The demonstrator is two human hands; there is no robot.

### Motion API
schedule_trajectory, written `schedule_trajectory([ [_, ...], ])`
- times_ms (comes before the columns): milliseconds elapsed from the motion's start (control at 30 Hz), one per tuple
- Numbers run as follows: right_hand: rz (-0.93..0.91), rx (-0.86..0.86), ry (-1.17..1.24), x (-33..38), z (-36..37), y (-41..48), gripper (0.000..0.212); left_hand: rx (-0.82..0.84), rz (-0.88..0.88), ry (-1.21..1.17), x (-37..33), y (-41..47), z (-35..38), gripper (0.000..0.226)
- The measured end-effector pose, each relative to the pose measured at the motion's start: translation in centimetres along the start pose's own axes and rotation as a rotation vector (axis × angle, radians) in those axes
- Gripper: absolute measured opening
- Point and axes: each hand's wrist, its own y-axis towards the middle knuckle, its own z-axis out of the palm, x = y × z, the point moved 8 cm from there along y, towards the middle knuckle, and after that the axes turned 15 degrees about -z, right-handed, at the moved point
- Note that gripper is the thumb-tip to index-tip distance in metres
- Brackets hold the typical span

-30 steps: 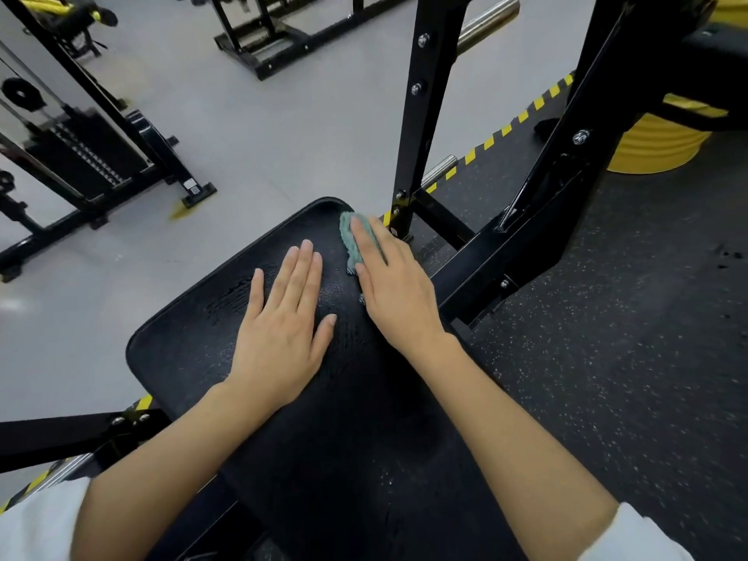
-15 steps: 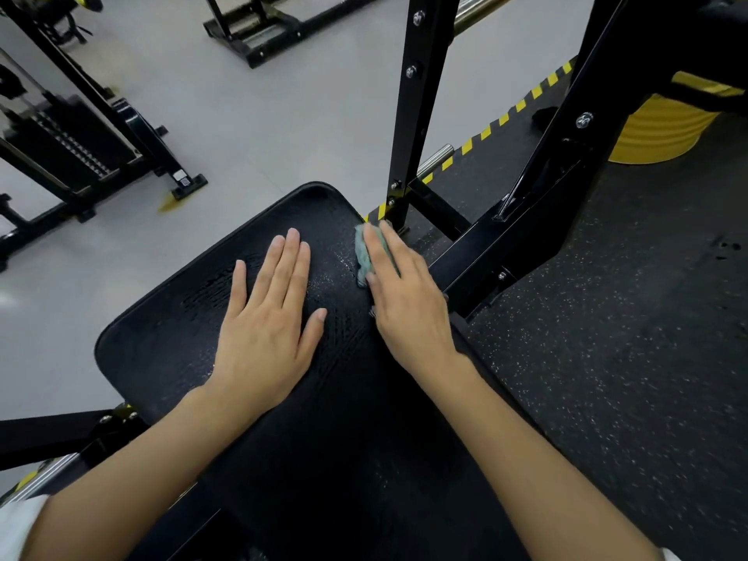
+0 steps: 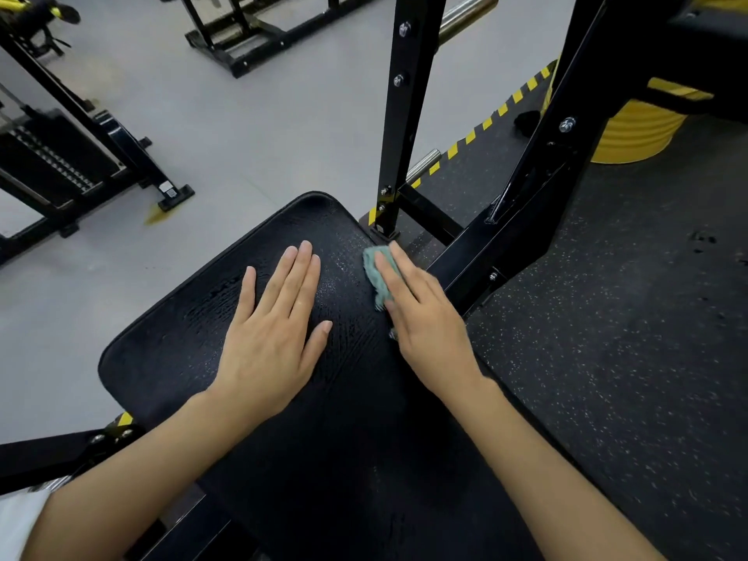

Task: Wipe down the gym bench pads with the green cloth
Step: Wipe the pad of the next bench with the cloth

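Note:
A black textured bench pad fills the middle of the view, with damp streaks across its far half. My right hand lies flat along the pad's right edge and presses a small green cloth onto it; most of the cloth is hidden under the fingers. My left hand rests palm down on the pad's middle, fingers slightly spread, holding nothing.
A black upright post stands just past the pad's far right corner, and a slanted black frame beam runs close beside my right hand. Yellow weight plates sit far right. Other black machines stand at left on grey floor.
My right hand has dragged the cloth back along the pad's right edge, a little away from the far corner. My left hand has stayed flat in the same place.

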Motion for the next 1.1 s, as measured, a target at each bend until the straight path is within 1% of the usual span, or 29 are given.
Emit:
schedule_trajectory([
  [100,0.069,0.027,0.017,-0.8,-0.5,-4.1,0.055,-0.004,0.043,-0.005,-0.1,0.0,0.1,0.065],
  [200,0.142,0.018,0.028,-0.8,-0.5,-4.6,0.053,-0.011,0.077,0.002,-0.2,0.0,0.2,0.064],
  [333,0.199,-0.073,0.066,0.0,-0.2,-0.2,0.050,-0.027,0.087,-0.008,-0.2,0.1,0.1,0.064],
  [467,0.125,-0.089,0.017,1.0,1.2,6.0,0.048,-0.037,0.092,-0.002,-0.3,0.0,0.2,0.063],
  [533,0.094,-0.098,-0.029,1.2,1.4,6.6,0.048,-0.037,0.097,0.004,-0.3,0.0,0.2,0.063],
  [667,0.068,-0.089,-0.073,1.1,0.7,2.8,0.049,-0.030,0.118,0.005,-0.8,-0.2,0.3,0.063],
  [900,0.174,-0.032,-0.054,-0.9,-0.7,-6.5,0.051,-0.017,0.127,-0.014,-2.5,-0.7,0.6,0.061],
  [1100,0.313,0.040,-0.069,-2.6,-2.3,-16.1,0.049,0.006,0.285,0.039,-6.8,-3.4,2.0,0.058],
])
